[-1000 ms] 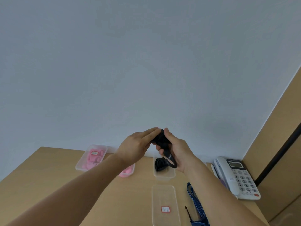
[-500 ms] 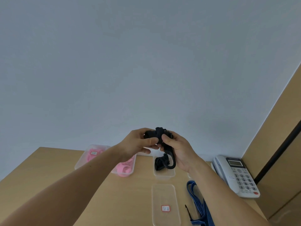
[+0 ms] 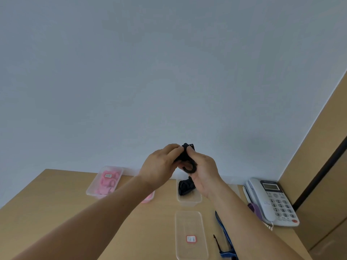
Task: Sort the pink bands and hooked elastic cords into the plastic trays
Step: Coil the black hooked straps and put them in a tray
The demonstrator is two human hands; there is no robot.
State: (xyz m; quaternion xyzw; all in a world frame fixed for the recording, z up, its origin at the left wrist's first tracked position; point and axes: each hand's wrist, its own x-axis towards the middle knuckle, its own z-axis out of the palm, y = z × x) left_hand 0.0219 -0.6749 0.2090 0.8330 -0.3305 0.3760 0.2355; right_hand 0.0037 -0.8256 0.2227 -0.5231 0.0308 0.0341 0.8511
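Above the table, my left hand (image 3: 161, 166) and my right hand (image 3: 203, 169) both grip a bundled black hooked elastic cord (image 3: 185, 156), its hook curling down between them. Below them a clear tray (image 3: 188, 200) holds another black cord (image 3: 185, 187). A tray (image 3: 104, 182) at the far left holds several pink bands. A second tray with pink bands (image 3: 148, 198) is mostly hidden by my left forearm. An empty clear tray (image 3: 190, 222) with a red-edged label lies nearer to me. A blue hooked cord (image 3: 224, 239) lies on the table to its right.
A white desk phone (image 3: 272, 201) stands at the right table edge, with a purple object (image 3: 254, 209) beside it. The wooden table (image 3: 56, 203) meets a pale wall at the back. A wooden cabinet (image 3: 323, 166) rises on the right.
My hands have drawn closer together around the black cord, bunching it tighter. The hook's loop now hangs shorter between them.
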